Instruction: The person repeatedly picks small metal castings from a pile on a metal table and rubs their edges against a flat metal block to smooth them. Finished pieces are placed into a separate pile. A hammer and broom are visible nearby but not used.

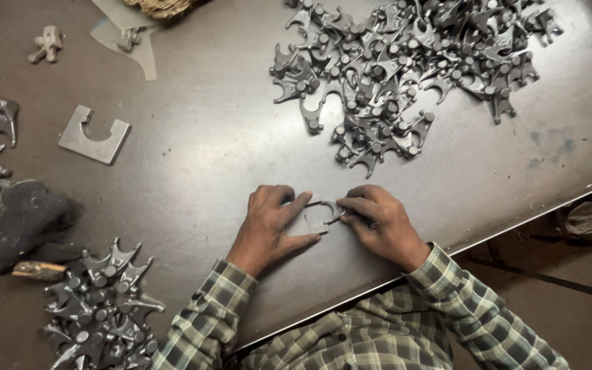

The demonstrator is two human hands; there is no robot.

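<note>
A dark metal table [207,137] bears two heaps of forked castings [405,68] [101,308] and a notched flat plate [95,135].

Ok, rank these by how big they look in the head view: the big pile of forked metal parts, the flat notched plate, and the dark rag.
1. Big pile, by far the largest, spread across the far side of the table.
2. Dark rag, at the left edge.
3. Notched plate, smaller than the rag, though the two are not far apart.
</note>
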